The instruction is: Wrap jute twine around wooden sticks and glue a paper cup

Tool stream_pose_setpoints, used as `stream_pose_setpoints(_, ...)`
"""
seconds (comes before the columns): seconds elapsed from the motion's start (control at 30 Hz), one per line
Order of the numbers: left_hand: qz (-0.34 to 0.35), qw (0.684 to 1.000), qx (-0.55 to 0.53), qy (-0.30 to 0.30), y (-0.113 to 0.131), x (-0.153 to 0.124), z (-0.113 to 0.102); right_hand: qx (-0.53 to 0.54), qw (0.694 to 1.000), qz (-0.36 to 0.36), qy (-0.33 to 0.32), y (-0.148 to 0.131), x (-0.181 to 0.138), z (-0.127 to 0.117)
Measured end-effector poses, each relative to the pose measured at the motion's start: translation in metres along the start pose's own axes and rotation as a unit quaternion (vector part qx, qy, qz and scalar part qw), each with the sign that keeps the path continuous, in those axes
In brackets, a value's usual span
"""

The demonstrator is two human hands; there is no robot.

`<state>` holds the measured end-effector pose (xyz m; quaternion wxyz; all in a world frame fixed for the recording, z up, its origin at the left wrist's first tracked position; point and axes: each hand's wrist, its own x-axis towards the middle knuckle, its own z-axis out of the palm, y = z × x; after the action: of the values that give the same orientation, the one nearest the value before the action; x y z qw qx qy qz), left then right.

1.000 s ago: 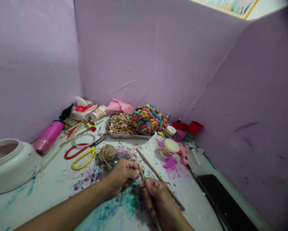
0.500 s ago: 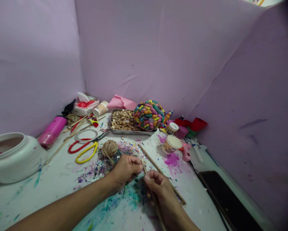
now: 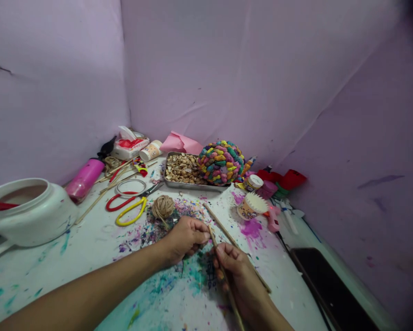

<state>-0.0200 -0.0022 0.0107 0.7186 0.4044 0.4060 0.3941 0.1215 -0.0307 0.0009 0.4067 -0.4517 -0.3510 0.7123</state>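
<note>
My right hand is closed round a thin wooden stick that slants from the table's middle down past my wrist. My left hand is closed too, its fingertips pinched at the stick's upper end; whatever it pinches there is too small to make out. A second, longer stick lies on the paint-spattered table just right of my hands. A ball of jute twine sits just beyond my left hand.
A metal tray of shells and a multicoloured braided ball stand at the back. Red and yellow scissors, a pink bottle, a white pot, a paper cup and a dark tablet surround the hands. Purple walls enclose the table.
The camera view has shifted left and slightly down. Both hands stay on the stick; my right hand has slid a little lower along it.
</note>
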Motion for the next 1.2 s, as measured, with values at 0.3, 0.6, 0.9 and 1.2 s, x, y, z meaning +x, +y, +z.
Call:
stream_pose_setpoints(0.3, 0.015, 1.000, 0.016, 0.003, 0.0007, 0.0009, -0.0019, 0.043, 0.998, 0.013, -0.031, 0.0002, -0.0017, 0.0002)
stream_pose_setpoints(0.6, 0.012, 1.000, 0.005, 0.016, 0.0018, -0.0023, 0.0005, 0.074, 0.995, 0.049, -0.048, -0.0034, -0.0023, 0.0035)
stream_pose_setpoints(0.9, 0.017, 0.998, 0.012, 0.057, -0.0036, 0.0015, 0.0036, 0.027, 0.999, -0.014, 0.021, -0.0010, -0.0015, 0.0047)
stream_pose_setpoints(1.2, 0.022, 0.999, 0.034, 0.037, -0.0043, 0.0021, 0.0006, 0.012, 0.999, -0.014, 0.032, -0.0015, 0.0013, 0.0012)
